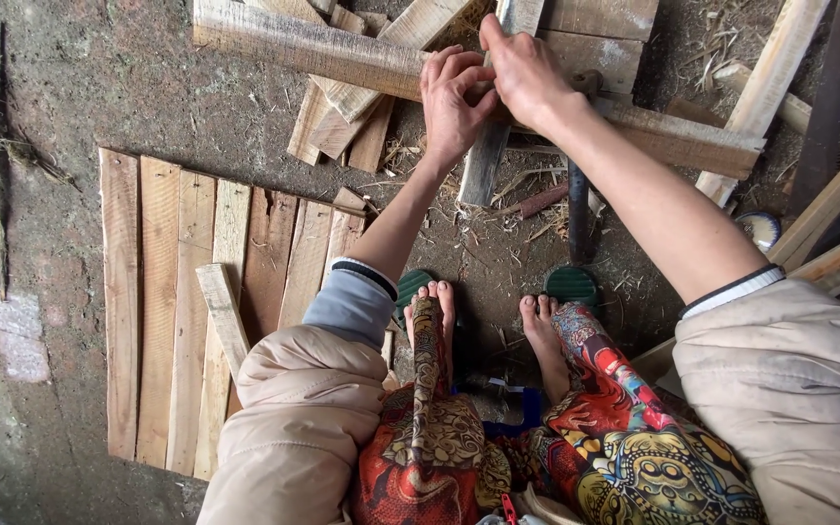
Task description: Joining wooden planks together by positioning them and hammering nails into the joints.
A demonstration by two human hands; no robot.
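Weathered grey wooden slat (486,156), narrow and standing across a longer rough plank, is what both hands are working on, out past the feet near the top of the view. Nearest the camera are the beige padded sleeves and bright red-and-gold patterned trousers, then two bare feet on green sandals (573,285) planted on the dirt ground. Off to the left lies a flat panel of pale boards (162,292) joined side by side, with one short loose strip resting at an angle on it. Farther out, the left hand (451,105) is curled with the fingers bent in, pinching something small against the slat where it crosses the long grey plank (342,53); what it pinches is too small to tell. The right hand (527,73) lies half closed over the slat's upper part, pressing it down, fingers partly spread. By the look of it, the slat is being lined up and held on the plank; the next move would call for a steady hold so the crossing does not slip. A dark metal rod (578,209) lies just beside the slat.
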